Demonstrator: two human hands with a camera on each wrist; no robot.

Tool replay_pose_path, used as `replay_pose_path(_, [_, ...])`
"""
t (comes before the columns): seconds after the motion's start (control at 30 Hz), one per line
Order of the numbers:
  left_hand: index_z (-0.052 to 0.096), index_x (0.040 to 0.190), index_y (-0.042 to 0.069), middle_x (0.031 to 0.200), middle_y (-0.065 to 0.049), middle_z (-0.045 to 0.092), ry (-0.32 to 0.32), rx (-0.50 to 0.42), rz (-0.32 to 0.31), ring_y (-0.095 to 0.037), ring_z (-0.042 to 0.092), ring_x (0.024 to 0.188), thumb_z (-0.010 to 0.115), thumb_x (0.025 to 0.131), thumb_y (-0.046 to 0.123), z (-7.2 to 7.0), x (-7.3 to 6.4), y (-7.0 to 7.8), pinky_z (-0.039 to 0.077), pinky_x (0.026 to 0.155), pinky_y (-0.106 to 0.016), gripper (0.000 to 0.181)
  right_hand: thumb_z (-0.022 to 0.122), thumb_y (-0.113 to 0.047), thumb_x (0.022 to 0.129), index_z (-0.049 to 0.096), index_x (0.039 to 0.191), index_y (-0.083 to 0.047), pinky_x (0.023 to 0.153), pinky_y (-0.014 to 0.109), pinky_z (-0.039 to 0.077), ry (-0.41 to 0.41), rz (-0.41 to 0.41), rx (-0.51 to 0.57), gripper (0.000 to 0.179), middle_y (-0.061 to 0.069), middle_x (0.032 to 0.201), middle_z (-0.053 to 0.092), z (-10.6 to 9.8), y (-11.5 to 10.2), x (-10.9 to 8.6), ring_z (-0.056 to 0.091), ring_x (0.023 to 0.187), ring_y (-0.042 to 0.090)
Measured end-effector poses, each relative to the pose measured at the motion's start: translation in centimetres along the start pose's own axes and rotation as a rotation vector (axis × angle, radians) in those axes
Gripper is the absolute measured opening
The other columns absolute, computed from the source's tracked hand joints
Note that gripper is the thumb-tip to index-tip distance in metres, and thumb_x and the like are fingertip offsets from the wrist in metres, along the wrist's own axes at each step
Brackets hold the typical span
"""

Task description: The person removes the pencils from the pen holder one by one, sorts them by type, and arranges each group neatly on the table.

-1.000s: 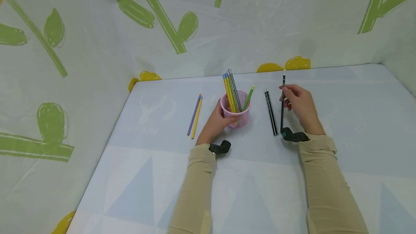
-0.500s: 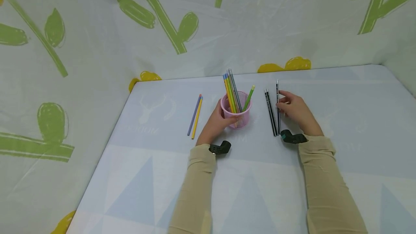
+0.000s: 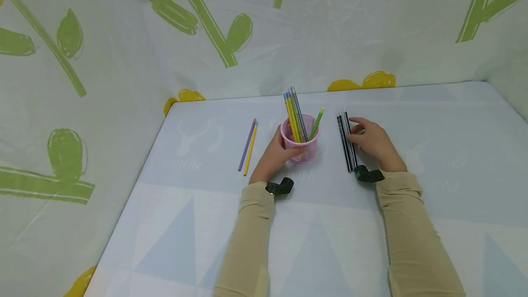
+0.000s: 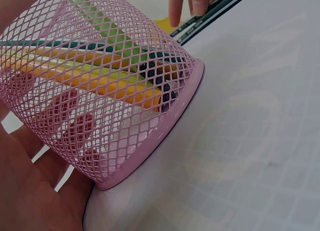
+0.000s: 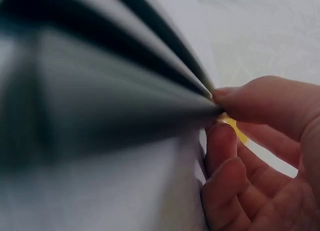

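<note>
My left hand (image 3: 275, 158) grips a pink mesh pencil cup (image 3: 308, 151) from its left side, thumb across the front and fingers behind. Several pencils (image 3: 294, 118) lean inside it, yellow, green and dark silvery, plus a green one (image 3: 316, 124) tilted right. In the left wrist view the cup's base rim (image 4: 150, 146) meets the tabletop. To the right, my right hand (image 3: 373, 141) pinches a black pencil (image 3: 354, 157) between thumb and fingers, alongside two black pencils (image 3: 344, 145) lying on the table. The right wrist view has that pencil (image 5: 130, 111) blurred close to the camera.
A purple pencil (image 3: 246, 145) and a yellow pencil (image 3: 250, 148) lie side by side left of the cup. The pale patterned table (image 3: 321, 242) ends at a wall (image 3: 313, 45) with printed leaves. Both wrists carry black camera mounts (image 3: 281, 186).
My right hand has brought the black pencil leftward and down, from apart to right beside the two other black pencils. My left hand and the cup have stayed put.
</note>
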State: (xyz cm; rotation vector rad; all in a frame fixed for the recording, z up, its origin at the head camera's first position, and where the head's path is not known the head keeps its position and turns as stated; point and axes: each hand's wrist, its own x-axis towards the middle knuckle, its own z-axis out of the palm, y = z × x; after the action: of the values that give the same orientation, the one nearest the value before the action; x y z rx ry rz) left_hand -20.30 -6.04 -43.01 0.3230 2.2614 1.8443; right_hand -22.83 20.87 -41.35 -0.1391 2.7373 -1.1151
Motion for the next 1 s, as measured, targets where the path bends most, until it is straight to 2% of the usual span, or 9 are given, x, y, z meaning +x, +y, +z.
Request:
replay_pose_path(0.2, [0.02, 0.138, 0.037, 0.133, 0.016, 0.035, -0.019, -0.012, -0.046, -0.004, 0.032, 0.121, 0.074, 0.072, 0.027, 0.0, -0.7, 1.6, 0.027, 0.101, -0.032, 0.086, 0.053, -0.02, 0.088, 0.035, 0.135, -0.006, 0.064, 0.033, 0.045, 0.029, 0.023, -0.011, 0.053, 0.018, 0.112, 0.05, 0.3, -0.2, -0.1, 0.054, 0.083, 0.026])
replay_pose_path(0.3, [0.019, 0.139, 0.035, 0.134, 0.014, 0.035, -0.024, -0.014, -0.04, -0.004, 0.032, 0.122, 0.073, 0.074, 0.024, 0.0, -0.9, 2.1, 0.027, 0.101, -0.031, 0.085, 0.05, -0.022, 0.089, 0.037, 0.134, -0.006, 0.062, 0.032, 0.044, 0.05, 0.034, -0.004, 0.05, 0.018, 0.112, 0.05, 0.3, -0.2, -0.1, 0.054, 0.078, 0.024])
replay_pose_path(0.5, [0.018, 0.139, 0.034, 0.134, 0.013, 0.034, -0.025, -0.009, -0.03, -0.004, 0.032, 0.121, 0.073, 0.074, 0.024, 0.0, -1.0, 2.2, 0.028, 0.101, -0.031, 0.085, 0.046, -0.028, 0.09, 0.04, 0.132, -0.009, 0.061, 0.03, 0.043, 0.096, 0.013, 0.035, 0.046, 0.015, 0.11, 0.051, 0.3, -0.7, -0.1, 0.053, 0.081, 0.024])
replay_pose_path(0.77, [0.019, 0.139, 0.035, 0.134, 0.013, 0.035, -0.029, -0.014, -0.023, -0.005, 0.033, 0.121, 0.072, 0.075, 0.025, 0.0, -1.0, 2.3, 0.028, 0.101, -0.031, 0.084, 0.045, -0.038, 0.091, 0.044, 0.13, -0.017, 0.057, 0.031, 0.047, 0.173, -0.046, 0.146, 0.044, 0.009, 0.109, 0.052, 0.7, -1.9, -0.2, 0.055, 0.082, 0.021])
replay_pose_path(0.9, [0.019, 0.139, 0.033, 0.134, 0.013, 0.035, -0.027, -0.013, -0.033, -0.004, 0.033, 0.121, 0.072, 0.075, 0.024, 0.0, -1.1, 2.3, 0.028, 0.101, -0.03, 0.085, 0.046, -0.044, 0.089, 0.044, 0.13, -0.02, 0.064, 0.032, 0.049, 0.176, -0.11, 0.21, 0.048, 0.007, 0.108, 0.053, 1.1, -2.4, -0.2, 0.056, 0.084, 0.02])
replay_pose_path(1.0, [0.019, 0.139, 0.034, 0.134, 0.014, 0.035, -0.025, -0.009, -0.036, -0.004, 0.033, 0.121, 0.073, 0.074, 0.027, 0.0, -1.0, 2.3, 0.028, 0.101, -0.03, 0.086, 0.047, -0.045, 0.088, 0.044, 0.13, -0.022, 0.076, 0.031, 0.048, 0.155, -0.171, 0.282, 0.048, 0.008, 0.109, 0.053, 1.5, -2.9, -0.2, 0.056, 0.089, 0.023])
